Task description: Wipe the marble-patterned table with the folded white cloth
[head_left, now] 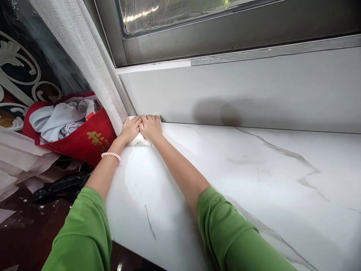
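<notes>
Both my hands press side by side on a white cloth (138, 140) in the far left corner of a white marble sill (239, 180). My left hand (130, 128) has its fingers curled over the cloth's left part, with a pink band on that wrist. My right hand (151, 127) lies curled over the cloth's right part, touching the left hand. Most of the cloth is hidden under them. Green sleeves cover both forearms.
A grey wall (239, 90) rises behind the sill below a metal window frame (197, 37). A pale curtain (93, 64) hangs at the left corner. Left of the sill, a red bag (93, 141) holds light fabric, with black items on the dark floor (25, 226).
</notes>
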The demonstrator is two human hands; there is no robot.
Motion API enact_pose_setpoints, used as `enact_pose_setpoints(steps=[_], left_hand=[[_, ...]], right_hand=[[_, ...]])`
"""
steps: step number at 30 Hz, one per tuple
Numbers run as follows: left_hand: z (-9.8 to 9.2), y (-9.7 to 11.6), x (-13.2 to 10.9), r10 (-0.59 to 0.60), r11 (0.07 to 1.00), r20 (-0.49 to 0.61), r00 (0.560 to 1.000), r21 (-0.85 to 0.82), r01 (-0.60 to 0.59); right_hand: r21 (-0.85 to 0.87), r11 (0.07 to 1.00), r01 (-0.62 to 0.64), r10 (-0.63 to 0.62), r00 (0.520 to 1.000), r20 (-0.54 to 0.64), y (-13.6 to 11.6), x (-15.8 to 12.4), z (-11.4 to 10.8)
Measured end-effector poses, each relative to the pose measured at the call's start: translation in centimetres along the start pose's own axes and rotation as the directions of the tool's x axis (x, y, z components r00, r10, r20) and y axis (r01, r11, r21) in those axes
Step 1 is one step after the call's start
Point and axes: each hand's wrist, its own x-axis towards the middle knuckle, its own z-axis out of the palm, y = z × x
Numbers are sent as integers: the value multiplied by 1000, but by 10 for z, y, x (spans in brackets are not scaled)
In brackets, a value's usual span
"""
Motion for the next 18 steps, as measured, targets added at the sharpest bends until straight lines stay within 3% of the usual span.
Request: enact_pose_setpoints(steps=[6, 12, 18], left_hand=[[-7, -2, -58, 46, 998, -3, 999, 53, -45], [-16, 0, -149, 36, 991, -8, 999, 131, -34], [-16, 26, -244, 2, 982, -97, 995, 191, 16]], right_hand=[[31, 997, 72, -74, 996, 44, -29, -39, -11], [73, 989, 130, -136, 987, 82, -78, -103, -26], [127, 954, 273, -288, 949, 128, -112, -169, -46]])
